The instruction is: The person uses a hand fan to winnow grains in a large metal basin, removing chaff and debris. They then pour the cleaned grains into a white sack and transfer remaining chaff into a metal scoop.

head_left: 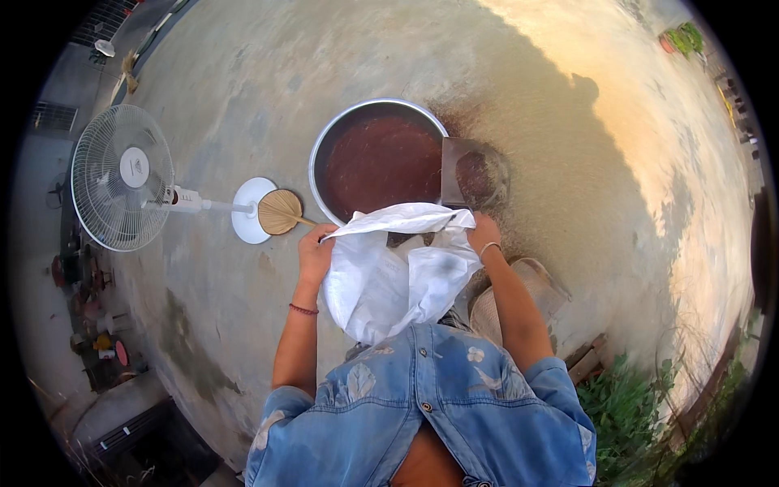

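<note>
My left hand (316,253) grips the left side of the mouth of a white woven plastic sack (369,284). My right hand (485,233) is closed on the opposite side of the mouth, so the sack hangs spread between them in front of my body. Just beyond it sits a wide metal basin (312,162) holding reddish-brown grains (381,158). The sack's upper edge overlaps the basin's near rim. Against the basin's right side rests a dustpan-like metal piece (456,191) with more brown material on it. What the sack holds, if anything, is hard to make out.
Left of the basin lies a round woven hand fan (280,213), over the white base of a standing electric fan (134,130). A woven basket-like thing (531,288) is by my right forearm. Brown bits litter the concrete around the dustpan. Green plants (621,402) grow at lower right.
</note>
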`<state>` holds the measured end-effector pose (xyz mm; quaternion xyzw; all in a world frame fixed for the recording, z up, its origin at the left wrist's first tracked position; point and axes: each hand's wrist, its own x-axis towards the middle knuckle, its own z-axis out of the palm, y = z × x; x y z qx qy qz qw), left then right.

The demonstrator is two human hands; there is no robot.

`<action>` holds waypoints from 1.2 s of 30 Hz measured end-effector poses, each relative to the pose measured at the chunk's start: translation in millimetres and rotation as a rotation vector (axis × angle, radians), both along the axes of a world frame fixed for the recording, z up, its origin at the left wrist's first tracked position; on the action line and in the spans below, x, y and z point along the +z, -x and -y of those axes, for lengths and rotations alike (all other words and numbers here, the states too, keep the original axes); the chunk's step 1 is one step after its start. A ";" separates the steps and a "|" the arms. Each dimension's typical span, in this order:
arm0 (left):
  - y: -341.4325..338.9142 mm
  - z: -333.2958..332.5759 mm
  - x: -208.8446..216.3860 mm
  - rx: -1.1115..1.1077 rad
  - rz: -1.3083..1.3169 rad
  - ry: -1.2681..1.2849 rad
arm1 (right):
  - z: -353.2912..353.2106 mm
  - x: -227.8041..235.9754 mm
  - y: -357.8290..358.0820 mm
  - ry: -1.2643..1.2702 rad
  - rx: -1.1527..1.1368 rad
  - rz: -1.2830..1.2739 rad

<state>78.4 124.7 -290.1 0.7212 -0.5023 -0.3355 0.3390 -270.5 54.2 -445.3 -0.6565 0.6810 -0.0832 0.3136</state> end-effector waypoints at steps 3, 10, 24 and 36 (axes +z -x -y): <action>-22.9 8.0 -2.5 0.132 -0.157 0.044 | -13.6 -12.3 16.4 0.225 0.133 0.167; -39.0 40.7 26.5 -0.027 0.124 0.007 | -5.4 37.5 5.6 0.201 0.192 0.086; 7.4 64.6 47.5 -0.289 -0.013 0.059 | -22.8 41.6 8.5 0.297 -0.031 0.201; -7.9 103.8 125.9 -0.552 0.402 0.069 | -41.0 90.8 -27.2 0.269 -0.059 0.447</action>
